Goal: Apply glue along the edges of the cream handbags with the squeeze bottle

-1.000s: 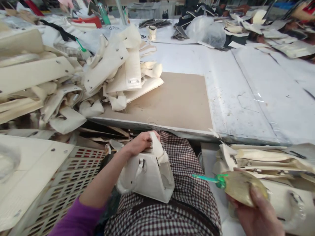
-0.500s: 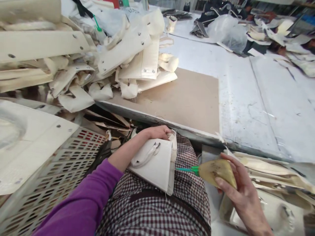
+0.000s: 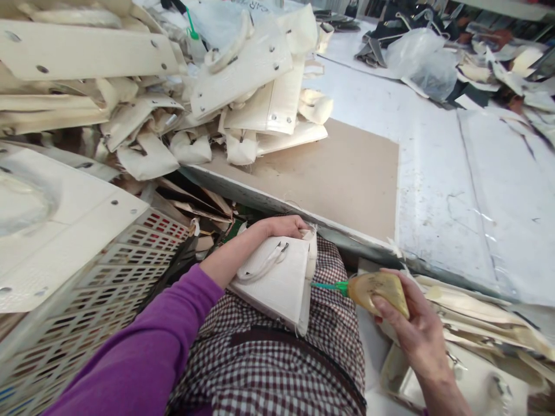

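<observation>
A white handbag (image 3: pixel 273 277) with a looped handle rests on my lap, over a checked apron (image 3: pixel 260 370). My left hand (image 3: pixel 288 227) is closed on the bag's far top edge, its fingertips partly hidden by the material. In my right hand (image 3: pixel 416 312) is a yellowish squeeze bottle (image 3: pixel 377 290) with a green cap and a thin blue-green nozzle. The bottle lies nearly level, and its nozzle tip points left, at or very near the bag's right side edge. Whether the tip touches the bag I cannot tell.
Cream bag pieces (image 3: pixel 243 75) lie heaped on the table at left, by a brown board (image 3: pixel 347 173). A plastic crate (image 3: pixel 99 289) stands at my left. More bags (image 3: pixel 477 370) sit at lower right. A clear plastic bag (image 3: pixel 422 60) lies farther back.
The view has shifted, so the table things sit a little farther right. My right hand has brought the bottle slightly closer to the handbag's edge. My left hand keeps its hold.
</observation>
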